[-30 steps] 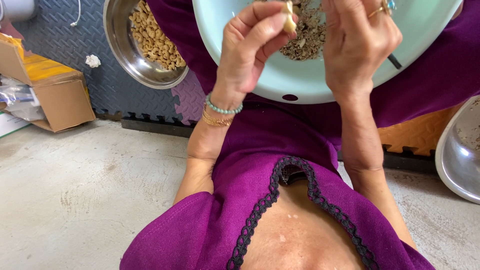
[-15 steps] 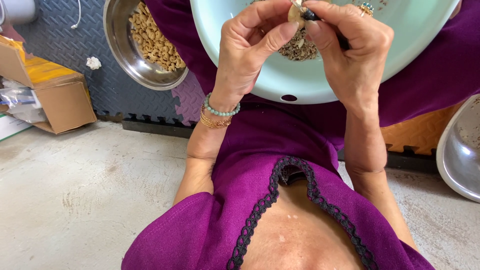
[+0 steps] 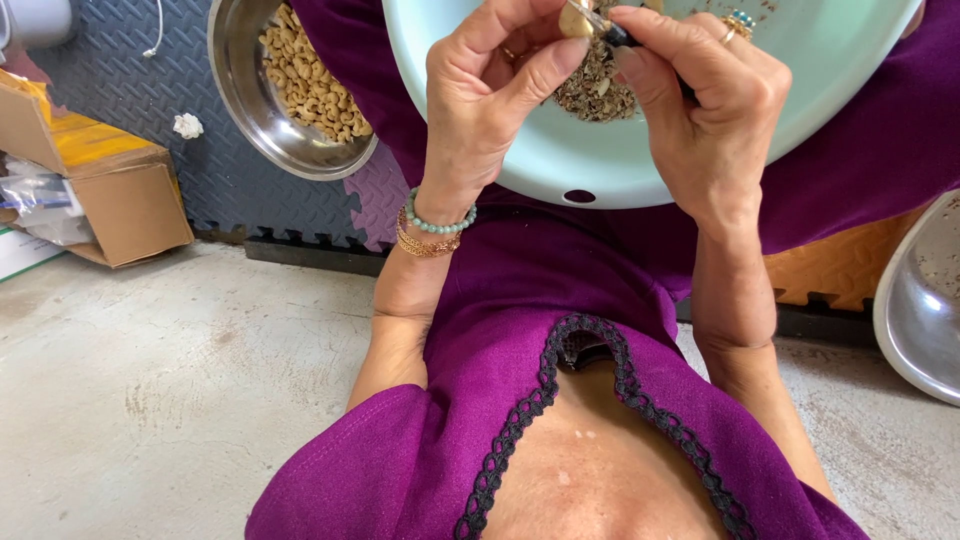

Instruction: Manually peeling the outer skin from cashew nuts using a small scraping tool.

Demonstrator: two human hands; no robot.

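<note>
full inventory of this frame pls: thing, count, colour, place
nut: 1, pale, pinched in left hand
dark tool: 1, black, in right hand, tip at the nut
basin: 1, pale green, on lap
husk scraps: pile, brown, in basin
steel bowl: 1, silver, on mat, holds pale nuts
second steel bowl: 1, silver, right edge
cardboard box: 1, brown, left
foam mat: grey, top left
left hand: bracelets at wrist
right hand: ring
</note>
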